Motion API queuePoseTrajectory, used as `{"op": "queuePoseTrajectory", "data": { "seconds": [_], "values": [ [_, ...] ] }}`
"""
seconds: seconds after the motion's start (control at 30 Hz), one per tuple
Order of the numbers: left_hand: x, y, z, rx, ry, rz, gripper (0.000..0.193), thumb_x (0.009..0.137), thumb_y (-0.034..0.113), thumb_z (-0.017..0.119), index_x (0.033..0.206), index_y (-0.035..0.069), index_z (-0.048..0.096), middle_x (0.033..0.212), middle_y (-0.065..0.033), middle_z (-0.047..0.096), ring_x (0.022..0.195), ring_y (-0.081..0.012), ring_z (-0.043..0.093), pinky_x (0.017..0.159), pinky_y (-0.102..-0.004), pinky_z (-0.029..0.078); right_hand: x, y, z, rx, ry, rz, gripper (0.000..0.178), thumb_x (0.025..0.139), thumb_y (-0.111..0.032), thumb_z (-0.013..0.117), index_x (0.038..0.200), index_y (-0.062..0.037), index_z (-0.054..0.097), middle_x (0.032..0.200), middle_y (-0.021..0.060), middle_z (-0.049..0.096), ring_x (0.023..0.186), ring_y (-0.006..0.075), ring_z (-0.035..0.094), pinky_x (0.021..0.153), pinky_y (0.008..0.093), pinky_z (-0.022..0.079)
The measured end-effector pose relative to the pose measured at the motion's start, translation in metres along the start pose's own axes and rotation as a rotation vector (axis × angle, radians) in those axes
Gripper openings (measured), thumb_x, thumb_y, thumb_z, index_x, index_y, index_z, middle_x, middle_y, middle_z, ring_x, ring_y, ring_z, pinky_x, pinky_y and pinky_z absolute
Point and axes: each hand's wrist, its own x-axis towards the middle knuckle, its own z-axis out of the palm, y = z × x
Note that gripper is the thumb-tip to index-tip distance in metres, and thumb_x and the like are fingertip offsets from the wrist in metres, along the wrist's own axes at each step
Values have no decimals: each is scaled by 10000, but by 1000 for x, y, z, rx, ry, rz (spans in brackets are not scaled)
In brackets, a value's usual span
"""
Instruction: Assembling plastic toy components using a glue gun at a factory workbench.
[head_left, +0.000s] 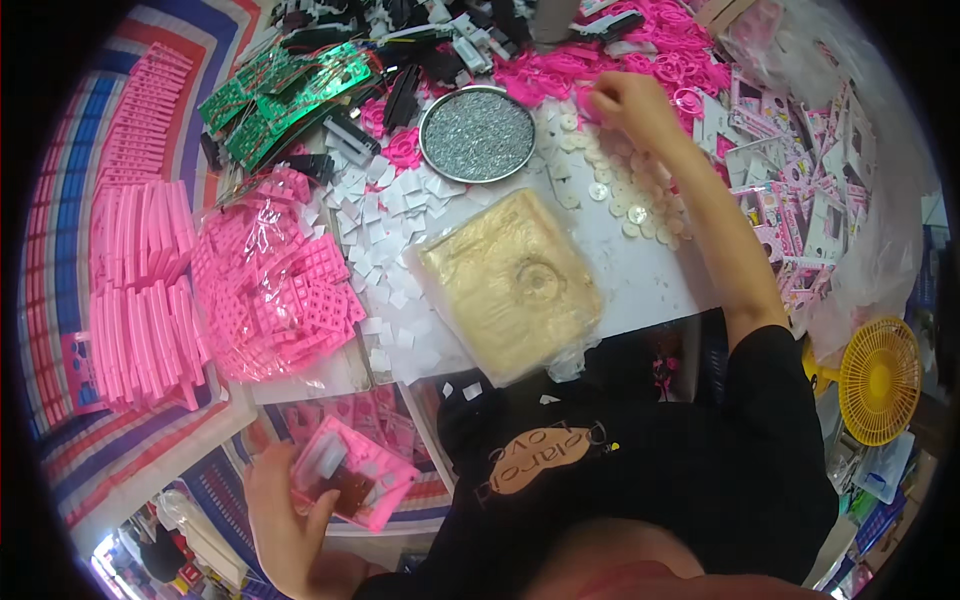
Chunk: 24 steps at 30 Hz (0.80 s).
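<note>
My left hand (285, 515), low on the left, grips a pink plastic casing (392, 478) by its left edge, thumb and fingers on either side. The casing lies open side up, with a brown board and a pale rectangular part inside it. My right hand (632, 108) reaches to the far side of the table with curled fingers, at the near edge of a heap of small bright pink plastic parts (650, 50). Its fingertips are against the pink parts; what they pinch is partly hidden. Pale round discs (640, 200) lie beneath my right wrist.
A plastic-wrapped tan block (500, 290) lies mid-table, behind it a round tin of small screws (478, 135). White paper squares (400, 230), green circuit boards (300, 95), bagged pink keypads (275, 290) and stacked pink casings (145, 320) sit left; printed panels (790, 190) and a yellow basket (880, 380) right.
</note>
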Motion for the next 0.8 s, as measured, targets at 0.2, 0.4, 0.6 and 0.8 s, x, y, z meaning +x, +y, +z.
{"op": "queuePoseTrajectory", "data": {
  "seconds": [0.2, 0.4, 0.6, 0.8],
  "values": [
    [57, 15, 72, -230, 161, 175, 484, 740, 46, 798, 1192, 9, 631, 1275, -166, 639, 1178, -336, 603, 1021, -429, 451, -76, -69, -32, 363, -421, -310, 124, 798, -138, 709, 868, -41, 678, 758, 84, 659, 672, 222, 648, 616, 359, 512],
    [160, 104, 167, -242, 155, 672, 518, 794, 230, 790, 1228, 8, 613, 1266, -160, 597, 1239, -347, 537, 1062, -526, 396, -93, -107, 11, 157, -598, -841, 142, 769, -157, 700, 859, -73, 627, 823, 88, 640, 845, 296, 647, 705, 429, 522],
    [153, 101, 202, 29, 118, 687, 541, 831, 303, 727, 1265, -1, 618, 1328, -157, 578, 1320, -300, 483, 1117, -584, 329, -101, -106, 29, 62, -574, -899, 163, 782, -210, 696, 876, -98, 625, 842, 83, 644, 854, 303, 640, 725, 423, 519],
    [184, 55, 88, -321, -62, 635, 547, 811, 235, 762, 1304, 49, 613, 1334, -188, 581, 1230, -344, 562, 1049, -452, 442, -111, -112, 33, -86, -520, -746, 214, 731, -198, 718, 913, -115, 642, 878, 69, 663, 882, 284, 648, 778, 399, 527]
  ]
}}
